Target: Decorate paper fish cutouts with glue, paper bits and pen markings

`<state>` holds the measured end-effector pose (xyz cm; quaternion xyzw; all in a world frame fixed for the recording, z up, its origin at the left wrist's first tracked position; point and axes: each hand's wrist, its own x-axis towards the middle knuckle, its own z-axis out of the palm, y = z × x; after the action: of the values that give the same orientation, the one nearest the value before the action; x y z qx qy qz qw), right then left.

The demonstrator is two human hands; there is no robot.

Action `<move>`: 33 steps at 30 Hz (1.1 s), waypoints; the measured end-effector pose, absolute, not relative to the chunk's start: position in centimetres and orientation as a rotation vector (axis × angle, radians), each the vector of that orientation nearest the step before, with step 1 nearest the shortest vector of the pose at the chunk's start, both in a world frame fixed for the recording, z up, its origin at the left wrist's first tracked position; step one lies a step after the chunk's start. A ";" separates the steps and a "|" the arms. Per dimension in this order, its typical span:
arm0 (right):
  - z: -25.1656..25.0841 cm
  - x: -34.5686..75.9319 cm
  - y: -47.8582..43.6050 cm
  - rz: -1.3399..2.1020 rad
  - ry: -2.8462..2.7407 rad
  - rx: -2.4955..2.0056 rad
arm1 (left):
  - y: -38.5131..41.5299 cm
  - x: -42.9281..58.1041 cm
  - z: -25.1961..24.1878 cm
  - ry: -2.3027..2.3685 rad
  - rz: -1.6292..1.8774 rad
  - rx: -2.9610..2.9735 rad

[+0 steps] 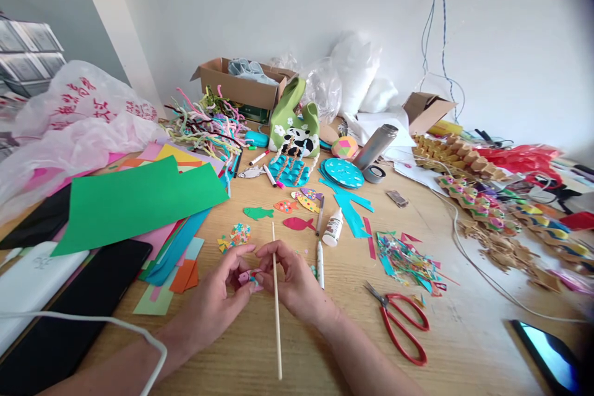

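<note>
A: Could you read any writing?
B: Not reliably. Red characters ran across the creased plastic bag (78, 99) at the far left, and the label on the white bottle (332, 229) was too small to make out. The white slab-like device (39, 291) carried a faint grey mark.

A: Where was the stick (277, 322), and which way did it point?
B: In the right hand (294, 278), held against the fingers. Its long axis ran nearly straight away from the person, one end towards the paper fish (299, 223), the other towards the near edge.

A: And the fingers?
B: Narrow. The fingertips of the left hand (225, 288) and the right met at a small pink piece (244, 276); the fingers partly hid it, so I couldn't tell its full length.

A: What about the surface and room?
B: A wood-grained table (348, 284), with red-handled scissors (384, 302) to the right of the hands. Behind it stood a pale wall (232, 0), with blue cables (444, 31) hanging down on the right.
</note>
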<state>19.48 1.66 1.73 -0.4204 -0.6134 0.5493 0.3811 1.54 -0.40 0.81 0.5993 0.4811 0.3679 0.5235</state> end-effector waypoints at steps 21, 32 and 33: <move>1.3 19.9 2.2 1.324 -1.524 -1.097 | 0.2 1.5 1.6 1.136 1.016 1.249; 1.7 19.7 1.9 1.373 -1.541 -1.100 | 0.4 1.6 1.8 1.164 0.992 1.227; 1.8 19.7 1.9 1.375 -1.541 -1.100 | 0.4 1.6 1.9 1.160 0.990 1.228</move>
<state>19.69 1.87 1.76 -0.4328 -0.6064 0.5411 0.3902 1.59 0.41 1.87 0.5204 0.4916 0.4195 0.5581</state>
